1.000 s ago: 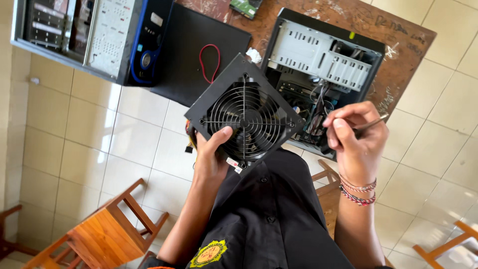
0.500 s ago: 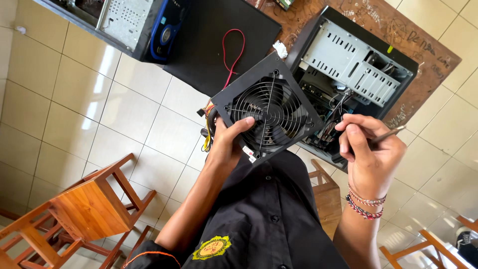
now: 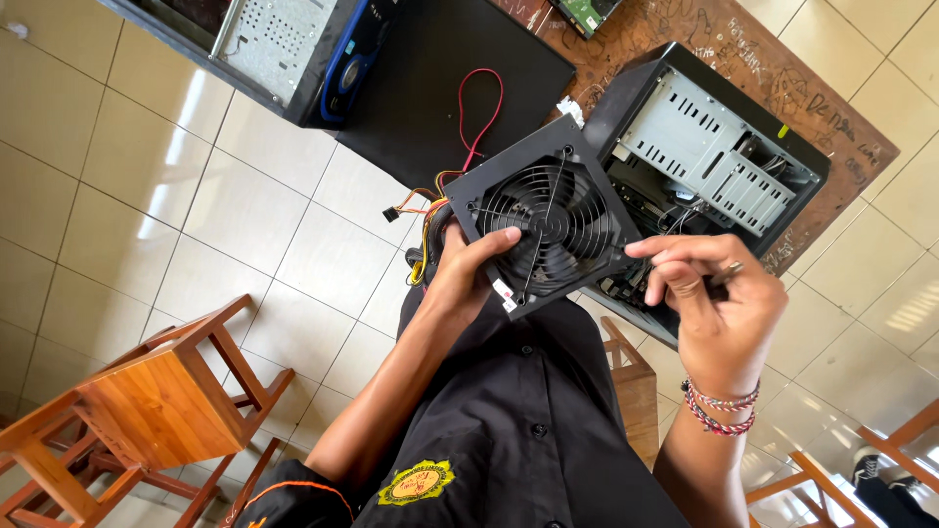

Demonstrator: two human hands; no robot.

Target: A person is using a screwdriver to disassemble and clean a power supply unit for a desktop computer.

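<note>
Gripping the fan unit (image 3: pixel 544 217) in my left hand (image 3: pixel 468 279) by one corner — it could tip, yanking its wires (image 3: pixel 430 210); my right hand (image 3: pixel 709 308) pinches a thin tool (image 3: pixel 729 271) at its edge.

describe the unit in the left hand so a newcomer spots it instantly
Start at the scribbled brown table with the open black computer case. In front of it, the left hand grips a black square power supply. Only it has a round wire fan grille and coloured cables trailing.

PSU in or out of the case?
Out. The left hand holds the black power supply by its fan face, in the air beside the open computer case; its loose wires hang free behind it.
</note>
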